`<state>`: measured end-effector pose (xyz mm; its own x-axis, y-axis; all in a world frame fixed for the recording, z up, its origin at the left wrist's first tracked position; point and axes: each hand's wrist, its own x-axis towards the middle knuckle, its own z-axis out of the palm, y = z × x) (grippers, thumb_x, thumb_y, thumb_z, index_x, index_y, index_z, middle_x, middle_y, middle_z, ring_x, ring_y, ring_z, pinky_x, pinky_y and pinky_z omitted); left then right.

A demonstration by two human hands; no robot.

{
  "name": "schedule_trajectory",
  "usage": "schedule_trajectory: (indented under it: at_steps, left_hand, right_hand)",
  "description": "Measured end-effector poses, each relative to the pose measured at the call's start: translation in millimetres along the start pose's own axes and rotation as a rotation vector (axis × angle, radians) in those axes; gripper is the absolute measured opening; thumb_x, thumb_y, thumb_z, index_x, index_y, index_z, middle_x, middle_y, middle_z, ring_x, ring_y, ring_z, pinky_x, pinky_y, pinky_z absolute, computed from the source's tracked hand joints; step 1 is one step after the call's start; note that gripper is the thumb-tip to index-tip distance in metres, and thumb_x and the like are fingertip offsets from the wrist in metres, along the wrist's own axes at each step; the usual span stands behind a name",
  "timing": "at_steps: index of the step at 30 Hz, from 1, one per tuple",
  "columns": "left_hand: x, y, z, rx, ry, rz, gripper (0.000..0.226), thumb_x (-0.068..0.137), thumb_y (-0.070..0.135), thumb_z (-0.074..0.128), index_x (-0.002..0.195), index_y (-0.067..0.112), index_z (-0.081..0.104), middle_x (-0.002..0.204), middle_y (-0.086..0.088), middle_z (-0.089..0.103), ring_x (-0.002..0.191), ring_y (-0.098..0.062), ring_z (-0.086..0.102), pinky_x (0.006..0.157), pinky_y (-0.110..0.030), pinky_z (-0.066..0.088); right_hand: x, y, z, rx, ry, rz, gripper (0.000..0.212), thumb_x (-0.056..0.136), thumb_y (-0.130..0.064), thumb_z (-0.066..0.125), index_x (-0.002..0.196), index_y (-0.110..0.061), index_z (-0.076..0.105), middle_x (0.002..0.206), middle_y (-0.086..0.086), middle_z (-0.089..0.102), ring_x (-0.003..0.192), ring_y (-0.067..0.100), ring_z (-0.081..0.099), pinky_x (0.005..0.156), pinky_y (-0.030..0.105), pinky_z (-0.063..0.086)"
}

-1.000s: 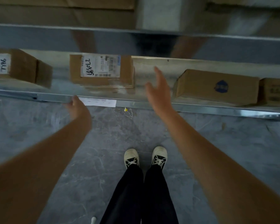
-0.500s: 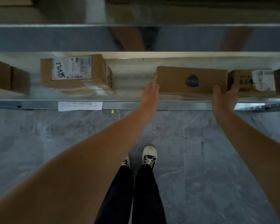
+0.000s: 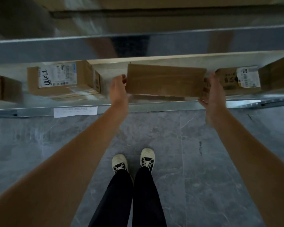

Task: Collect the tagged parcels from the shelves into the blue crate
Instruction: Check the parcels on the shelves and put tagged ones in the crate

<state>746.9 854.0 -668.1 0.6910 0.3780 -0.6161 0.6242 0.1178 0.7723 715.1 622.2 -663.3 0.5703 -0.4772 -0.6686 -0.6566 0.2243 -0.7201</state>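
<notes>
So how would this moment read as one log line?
phase: grasp | left hand: on box | right hand: on box | crate: unseen

Cardboard boxes on the lower shelf (image 3: 154, 105): 5, counting those cut by the frame edges. Printed labels on boxes: 2. Hands: 2. Shoes: 2. Paper tag on shelf edge (image 3: 75, 111): 1.

Metal shelf (image 3: 154, 105) bearing cardboard parcels (image 3: 62, 81).

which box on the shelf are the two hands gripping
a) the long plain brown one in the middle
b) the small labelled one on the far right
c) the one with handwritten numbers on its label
a: the left hand and right hand clasp opposite ends of the long plain brown box.
</notes>
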Motion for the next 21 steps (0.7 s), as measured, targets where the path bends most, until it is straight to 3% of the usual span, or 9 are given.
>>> schedule_trajectory:
  at_steps: [3,5,8,12,16,18,19,21]
  left_hand:
    - [1,5,-2,0.015,0.001,0.017,0.032,0.097,0.022,0.035,0.08,0.024,0.062,0.076,0.007,0.063,0.068,-0.004,0.058,0.057,-0.018,0.045]
    - [3,5,-4,0.023,-0.002,-0.001,0.028,0.096,0.023,0.034,0.08,0.019,0.057,0.074,0.004,0.059,0.067,-0.008,0.057,0.058,-0.022,0.045]
    - [3,2,-7,0.03,0.01,-0.035,0.024,0.097,0.027,0.036,0.08,0.018,0.051,0.074,0.001,0.056,0.067,-0.011,0.056,0.053,-0.021,0.044]
    - [1,-2,-11,0.039,-0.002,-0.051,0.028,0.1,0.031,0.037,0.082,0.018,0.055,0.076,0.003,0.062,0.067,-0.01,0.061,0.044,-0.015,0.045]
    - [-4,-7,-14,0.097,-0.067,-0.024,0.029,0.102,0.036,0.037,0.087,0.022,0.058,0.082,0.007,0.064,0.072,-0.003,0.061,0.055,-0.014,0.045]
    - [-7,-6,-17,0.094,-0.085,-0.036,0.024,0.099,0.044,0.043,0.103,0.021,0.051,0.087,0.007,0.063,0.077,-0.002,0.061,0.059,-0.015,0.048]
    - [-7,-6,-19,0.079,-0.099,-0.067,0.032,0.095,0.049,0.048,0.11,0.021,0.044,0.092,0.004,0.062,0.083,-0.007,0.062,0.067,-0.02,0.053]
    - [-7,-6,-23,0.053,-0.146,-0.137,0.049,0.087,0.054,0.058,0.115,0.023,0.034,0.101,-0.002,0.062,0.096,-0.018,0.064,0.085,-0.039,0.055]
  right_hand:
    - [-1,4,5,0.014,0.035,0.016,0.048,0.091,-0.057,0.049,0.118,-0.02,0.063,0.112,-0.003,0.067,0.094,0.013,0.061,0.072,0.029,0.042]
    - [-3,5,6,0.029,0.041,0.023,0.046,0.091,-0.056,0.05,0.114,-0.019,0.064,0.108,-0.003,0.068,0.089,0.012,0.06,0.075,0.03,0.042]
    - [-6,9,7,0.031,0.012,0.04,0.05,0.092,-0.056,0.049,0.123,-0.019,0.062,0.113,-0.002,0.066,0.1,0.014,0.061,0.086,0.034,0.046]
    - [-7,12,10,0.015,-0.041,0.04,0.04,0.092,-0.049,0.054,0.121,-0.022,0.057,0.107,-0.006,0.062,0.097,0.011,0.059,0.077,0.03,0.048]
    - [-5,13,15,-0.042,-0.028,0.019,0.033,0.09,-0.039,0.06,0.117,-0.02,0.061,0.115,-0.002,0.064,0.108,0.015,0.059,0.093,0.035,0.049]
    - [-3,15,15,-0.048,-0.019,0.011,0.016,0.089,-0.031,0.061,0.101,-0.021,0.065,0.109,-0.001,0.066,0.105,0.016,0.059,0.098,0.037,0.047]
    - [-3,16,15,-0.043,-0.014,0.003,0.007,0.089,-0.027,0.061,0.093,-0.023,0.065,0.101,-0.003,0.065,0.101,0.014,0.059,0.099,0.036,0.045]
    - [-4,16,16,-0.033,-0.014,-0.042,0.008,0.092,-0.019,0.059,0.089,-0.024,0.065,0.09,-0.008,0.061,0.09,0.007,0.055,0.096,0.032,0.042]
